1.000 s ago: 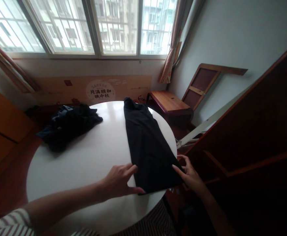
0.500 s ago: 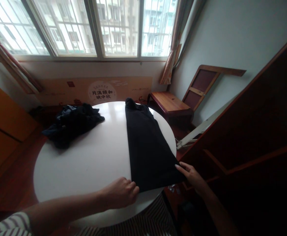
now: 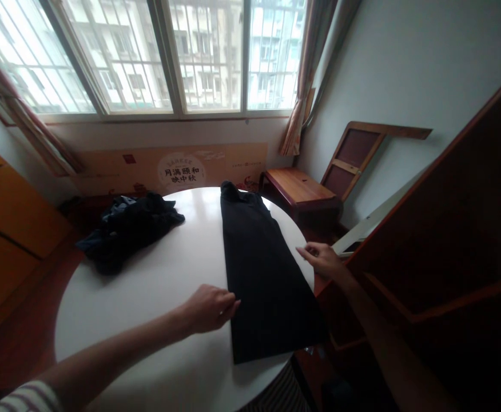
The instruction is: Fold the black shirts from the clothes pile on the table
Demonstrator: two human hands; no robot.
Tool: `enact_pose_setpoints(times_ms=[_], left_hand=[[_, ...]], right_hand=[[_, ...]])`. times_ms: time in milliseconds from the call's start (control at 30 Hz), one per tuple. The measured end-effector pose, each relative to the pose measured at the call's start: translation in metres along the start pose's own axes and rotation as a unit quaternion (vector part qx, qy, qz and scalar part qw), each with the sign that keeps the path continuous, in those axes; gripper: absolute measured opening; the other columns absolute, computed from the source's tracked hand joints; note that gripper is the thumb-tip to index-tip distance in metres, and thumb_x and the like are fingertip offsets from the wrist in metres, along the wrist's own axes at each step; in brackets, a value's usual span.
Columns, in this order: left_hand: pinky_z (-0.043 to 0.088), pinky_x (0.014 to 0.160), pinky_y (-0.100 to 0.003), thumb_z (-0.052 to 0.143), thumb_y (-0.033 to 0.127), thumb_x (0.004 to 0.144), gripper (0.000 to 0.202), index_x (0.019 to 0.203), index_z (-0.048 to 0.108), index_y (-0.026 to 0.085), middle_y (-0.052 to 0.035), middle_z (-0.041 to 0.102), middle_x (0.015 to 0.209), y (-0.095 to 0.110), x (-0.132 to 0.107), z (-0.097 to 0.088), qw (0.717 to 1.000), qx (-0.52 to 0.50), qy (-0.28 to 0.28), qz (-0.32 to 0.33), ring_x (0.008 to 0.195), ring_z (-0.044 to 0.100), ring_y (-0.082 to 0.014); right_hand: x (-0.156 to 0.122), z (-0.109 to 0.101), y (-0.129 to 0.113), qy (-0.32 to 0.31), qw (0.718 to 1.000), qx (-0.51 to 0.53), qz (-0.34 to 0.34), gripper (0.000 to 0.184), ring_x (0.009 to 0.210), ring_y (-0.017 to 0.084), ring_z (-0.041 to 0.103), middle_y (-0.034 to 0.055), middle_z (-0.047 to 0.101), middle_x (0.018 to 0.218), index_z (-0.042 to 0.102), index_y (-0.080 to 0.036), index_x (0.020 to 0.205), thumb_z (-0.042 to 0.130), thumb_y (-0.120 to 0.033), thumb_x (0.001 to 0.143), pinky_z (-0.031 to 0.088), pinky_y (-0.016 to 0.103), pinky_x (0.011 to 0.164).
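Observation:
A long black garment (image 3: 261, 269), folded into a narrow strip, lies flat on the round white table (image 3: 156, 297) and runs from the far edge to the near edge. My left hand (image 3: 210, 309) rests at the strip's left edge about halfway along, fingers pinched together on the cloth. My right hand (image 3: 321, 258) is at the strip's right edge by the table rim, its fingers curled close together at the fabric.
A crumpled pile of dark clothes (image 3: 130, 229) lies at the table's far left. A wooden bench (image 3: 299, 186) and a leaning wooden frame (image 3: 357, 154) stand at the right wall. A dark wooden panel (image 3: 460, 229) is close on my right. Windows fill the far wall.
Both hands moved away from the garment's near end to its side edges about halfway along. The left hand's fingers have closed into a pinch.

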State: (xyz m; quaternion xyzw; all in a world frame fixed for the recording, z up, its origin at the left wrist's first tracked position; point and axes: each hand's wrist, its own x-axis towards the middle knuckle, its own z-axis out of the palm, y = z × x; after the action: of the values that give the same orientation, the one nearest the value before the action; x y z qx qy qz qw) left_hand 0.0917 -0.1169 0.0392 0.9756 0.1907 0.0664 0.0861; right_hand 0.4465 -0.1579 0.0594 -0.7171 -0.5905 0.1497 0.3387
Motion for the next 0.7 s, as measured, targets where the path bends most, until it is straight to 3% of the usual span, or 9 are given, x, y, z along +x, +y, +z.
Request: enact_pose_setpoints(times_ms=[67,167,233,333,533,700], left_hand=[[0.049,0.059,-0.030,0.034,0.032,0.101,0.037,0.077,0.060,0.020,-0.0065,0.066,0.073,-0.018,0.019,-0.004,0.998,0.002,0.051,-0.045,0.063,0.063,-0.0173],[0.051,0.091,-0.040,0.041,0.036,0.100,0.030,0.103,0.065,0.019,-0.0124,0.067,0.112,-0.023,0.036,-0.001,0.995,-0.023,0.095,-0.009,0.105,0.064,-0.0234],[0.037,0.110,-0.052,0.049,0.045,0.097,0.040,0.130,0.058,0.023,-0.0125,0.053,0.142,-0.015,0.037,0.007,0.996,-0.041,0.072,0.041,0.134,0.046,-0.0300],[0.023,0.115,-0.063,0.055,0.063,0.089,0.071,0.150,0.038,0.029,-0.0112,0.027,0.161,0.002,0.030,0.018,0.995,-0.061,-0.004,0.074,0.148,0.021,-0.0379],[0.020,0.114,-0.066,0.060,0.064,0.086,0.080,0.154,0.026,0.039,-0.0093,0.008,0.165,0.018,0.018,0.010,0.991,-0.080,-0.061,0.087,0.149,0.012,-0.0405],[0.018,0.111,-0.071,0.058,0.062,0.088,0.079,0.155,0.024,0.037,-0.0125,-0.001,0.164,0.016,0.019,0.007,0.986,-0.089,-0.087,0.113,0.147,0.009,-0.0452]], right_hand=[[0.060,0.006,-0.013,0.010,0.999,-0.037,-0.033,0.037,0.066,0.018,0.062,0.0064,0.068,0.067,0.066,-0.016,0.065,0.058,-0.046,0.085,0.045,0.028,0.065],[0.152,0.025,-0.031,0.000,0.998,-0.055,-0.024,0.027,0.078,0.019,0.066,0.0097,0.074,0.082,0.073,-0.011,0.079,0.058,-0.032,0.086,0.047,0.027,0.074],[0.205,0.043,-0.037,0.004,0.998,-0.054,-0.013,0.026,0.085,0.019,0.067,0.0116,0.075,0.091,0.074,-0.008,0.089,0.056,-0.027,0.088,0.047,0.026,0.078],[0.262,0.072,-0.035,0.007,0.998,-0.054,0.016,0.028,0.095,0.020,0.067,0.0152,0.074,0.102,0.072,-0.005,0.098,0.060,-0.028,0.087,0.047,0.026,0.083],[0.313,0.117,-0.015,0.002,0.996,-0.058,0.063,0.035,0.105,0.027,0.065,0.0235,0.070,0.110,0.071,-0.001,0.096,0.078,-0.028,0.074,0.048,0.030,0.090],[0.330,0.128,0.004,0.034,0.995,-0.050,0.076,0.026,0.100,0.023,0.068,0.0159,0.072,0.108,0.072,-0.009,0.101,0.068,-0.025,0.081,0.050,0.025,0.088]])
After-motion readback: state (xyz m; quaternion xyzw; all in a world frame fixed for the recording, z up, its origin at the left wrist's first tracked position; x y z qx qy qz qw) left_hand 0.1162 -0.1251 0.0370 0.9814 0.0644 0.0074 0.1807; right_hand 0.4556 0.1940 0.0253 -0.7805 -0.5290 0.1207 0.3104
